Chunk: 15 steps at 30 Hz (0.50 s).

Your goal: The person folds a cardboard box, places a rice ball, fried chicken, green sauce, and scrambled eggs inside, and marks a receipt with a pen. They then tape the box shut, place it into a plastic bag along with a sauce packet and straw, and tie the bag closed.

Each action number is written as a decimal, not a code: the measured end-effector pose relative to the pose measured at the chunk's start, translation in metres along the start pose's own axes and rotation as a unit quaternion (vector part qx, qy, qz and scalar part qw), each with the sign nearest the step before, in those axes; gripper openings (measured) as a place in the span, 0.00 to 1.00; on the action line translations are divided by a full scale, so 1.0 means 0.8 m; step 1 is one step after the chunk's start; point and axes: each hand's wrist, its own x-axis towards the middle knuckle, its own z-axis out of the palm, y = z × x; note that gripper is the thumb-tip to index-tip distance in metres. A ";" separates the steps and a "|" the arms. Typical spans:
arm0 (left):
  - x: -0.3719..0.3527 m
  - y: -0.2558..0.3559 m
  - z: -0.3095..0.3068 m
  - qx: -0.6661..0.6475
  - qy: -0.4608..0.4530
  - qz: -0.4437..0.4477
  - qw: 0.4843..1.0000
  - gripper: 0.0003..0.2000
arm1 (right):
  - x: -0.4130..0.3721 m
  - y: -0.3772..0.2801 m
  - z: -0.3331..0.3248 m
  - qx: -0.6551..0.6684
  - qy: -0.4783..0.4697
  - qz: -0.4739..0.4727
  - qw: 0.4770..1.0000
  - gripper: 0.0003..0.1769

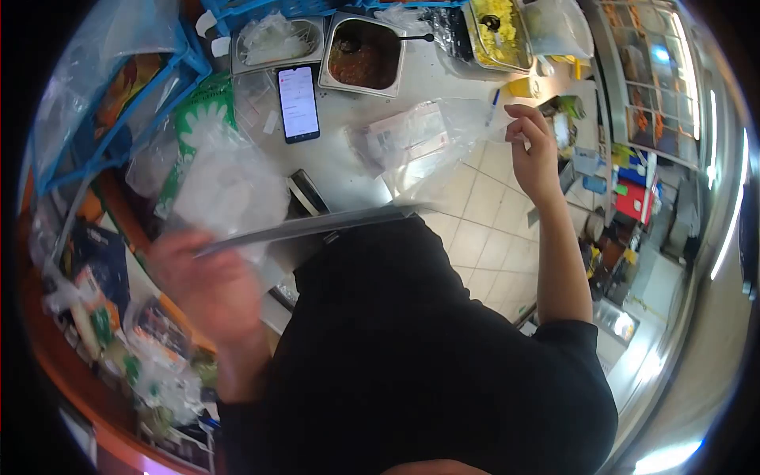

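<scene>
My left hand (212, 285), smeared by motion, grips one end of a thin dark flat panel (317, 228). Seen nearly edge-on, the panel stretches across in front of my dark shirt. My right hand (532, 150) is raised at the counter's right edge, its fingers loosely bent and apart with nothing visible in them. Just left of it lies a clear plastic bag (463, 119) with a bundle of paper slips (408, 134). A lit phone (298, 104) rests on the metal counter (348, 119), beyond the panel.
Metal pans with red sauce (364, 59), yellow food (503, 32) and a plastic bag (273, 39) line the back. A green glove packet (204, 111) and a blue crate (119, 103) stand left. Tiled floor (491, 229) and shelves (633, 214) show right.
</scene>
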 end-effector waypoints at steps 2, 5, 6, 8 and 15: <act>-0.007 -0.093 0.098 -0.024 -0.118 -0.101 0.988 0.09 | 0.003 0.020 -0.008 0.037 -0.012 -0.018 0.999 0.09; -0.016 -0.194 0.134 0.180 -0.150 -0.088 0.968 0.07 | 0.004 0.047 -0.033 0.083 -0.067 -0.080 0.991 0.11; -0.018 -0.216 0.139 0.330 -0.169 -0.045 0.928 0.06 | 0.005 0.058 -0.037 0.099 -0.066 -0.095 0.988 0.11; -0.022 -0.256 0.142 0.489 -0.167 0.003 0.856 0.04 | 0.007 0.086 -0.041 0.161 -0.090 -0.130 0.974 0.12; -0.047 -0.306 0.141 0.353 0.093 0.022 0.931 0.05 | 0.020 0.151 -0.041 0.232 -0.110 -0.266 0.929 0.13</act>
